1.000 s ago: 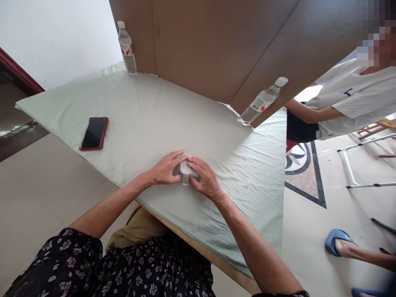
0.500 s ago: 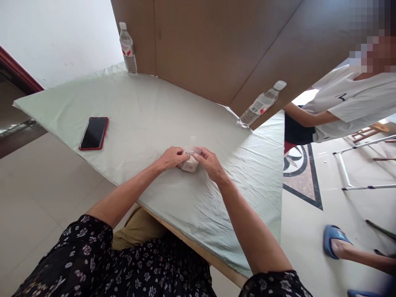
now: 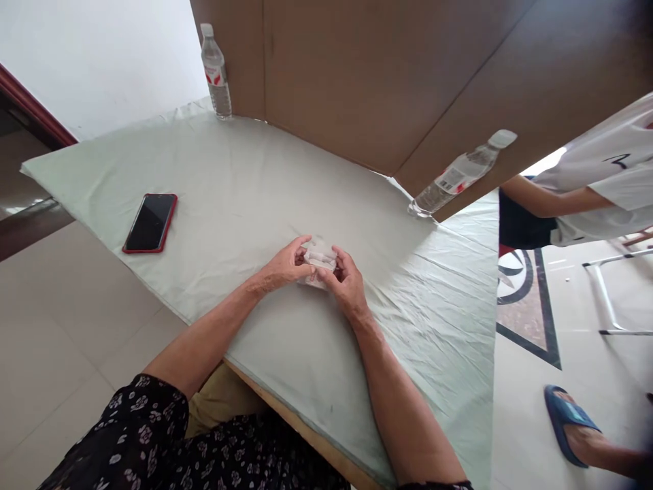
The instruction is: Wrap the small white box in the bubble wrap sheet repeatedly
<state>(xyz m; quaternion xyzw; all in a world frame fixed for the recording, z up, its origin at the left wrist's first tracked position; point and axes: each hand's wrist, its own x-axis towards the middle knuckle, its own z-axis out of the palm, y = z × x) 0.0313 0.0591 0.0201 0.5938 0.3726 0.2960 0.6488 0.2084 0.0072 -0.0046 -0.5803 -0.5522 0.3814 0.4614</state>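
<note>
A small white packet [image 3: 320, 257], which looks like a tissue pack in a thin clear wrapper, is between my hands near the middle of the cloth-covered table. My left hand [image 3: 286, 263] grips its left side, thumb along the near edge and fingers curled behind. On the other side, my right hand [image 3: 348, 280] has its thumb on the near face and bent fingers at the right side. The packet's top faces up and appears loose and crumpled. Fine print on it is too small to read.
A phone with a red case [image 3: 150, 223] lies on the pale green cloth [image 3: 229, 184] to the left. One water bottle [image 3: 216, 71] stands at the back left, another bottle [image 3: 462, 175] at the right, both against a brown cardboard panel [image 3: 347, 75]. A person in a white shirt [image 3: 630, 160] is at right.
My fingers have moved from the packet's top down to its sides, and more of its top shows. My view has shifted slightly, so the bottles and the person appear farther right.
</note>
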